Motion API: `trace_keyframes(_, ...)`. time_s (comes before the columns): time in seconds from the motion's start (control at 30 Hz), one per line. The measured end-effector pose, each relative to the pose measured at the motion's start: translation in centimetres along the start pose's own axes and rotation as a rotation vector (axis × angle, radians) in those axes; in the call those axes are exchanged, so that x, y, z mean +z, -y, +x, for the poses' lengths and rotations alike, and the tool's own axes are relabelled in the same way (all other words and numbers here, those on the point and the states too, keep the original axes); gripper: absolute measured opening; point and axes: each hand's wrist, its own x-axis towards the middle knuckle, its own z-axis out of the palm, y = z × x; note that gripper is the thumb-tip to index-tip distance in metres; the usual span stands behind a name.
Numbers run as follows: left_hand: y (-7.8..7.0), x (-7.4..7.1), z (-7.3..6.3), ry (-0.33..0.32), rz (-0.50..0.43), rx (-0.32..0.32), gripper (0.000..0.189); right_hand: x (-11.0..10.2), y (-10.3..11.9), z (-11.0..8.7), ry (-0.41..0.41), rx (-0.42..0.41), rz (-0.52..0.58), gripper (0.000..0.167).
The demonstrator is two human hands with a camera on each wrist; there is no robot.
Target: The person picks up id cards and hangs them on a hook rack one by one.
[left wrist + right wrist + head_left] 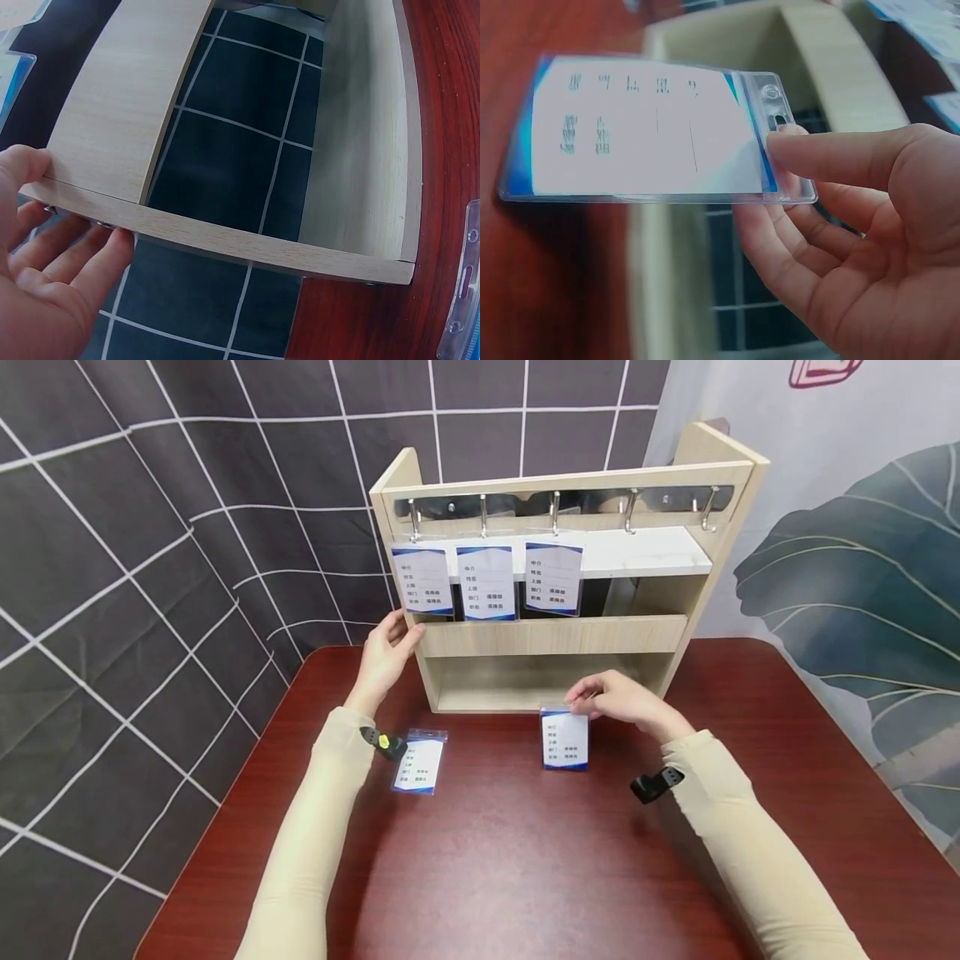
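My right hand [618, 697] pinches a clear-sleeved ID badge [565, 739] by its slotted top edge, between thumb and fingers. In the right wrist view this badge [645, 131] is seen printed side up, white with blue ends. My left hand [386, 656] grips the left side panel of a small wooden rack [551, 637], thumb in front and fingers on the outer side, as the left wrist view shows. Three similar badges hang on the rack's left hooks: a left badge [422, 581], a middle badge [487, 583] and a right badge [553, 578]. Another badge [420, 764] lies flat on the table near my left wrist.
The rack stands at the back of a dark red table [510, 860]. Its metal hook strip [667, 500] has two bare hooks at the right. A dark grid-patterned cloth [135, 610] hangs behind and at left. A leaf-patterned backdrop [862, 577] is at right.
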Motion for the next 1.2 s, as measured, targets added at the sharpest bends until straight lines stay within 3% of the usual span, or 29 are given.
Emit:
trace_keyframes(0.23,-0.2,0.0,0.2,-0.003,0.007,0.010,0.053,-3.6,2.9,-2.0,-0.102,-0.035,-0.047,0.023)
trace_keyframes(0.43,-0.2,0.3,0.5,0.016,0.012,0.007,0.054,-6.7,5.5,-3.8,-0.251,-0.075,-0.063,0.027)
trace_keyframes(0.67,-0.3,0.4,0.6,0.011,0.010,0.015,0.053,-9.6,9.6,-5.5,-0.390,-0.189,-0.017,0.015)
trace_keyframes(0.93,0.0,0.4,0.1,0.013,0.008,0.000,0.055,-11.5,13.0,-6.7,-0.465,-0.243,0.028,0.013)
trace_keyframes(1.1,0.1,0.2,-0.2,0.017,-0.002,-0.008,0.056,-12.1,13.9,-6.3,-0.477,-0.251,0.001,0.013)
trace_keyframes(1.2,-0.6,0.1,-0.4,0.018,0.007,-0.020,0.054,-12.2,14.4,-5.8,-0.481,-0.263,-0.009,0.012)
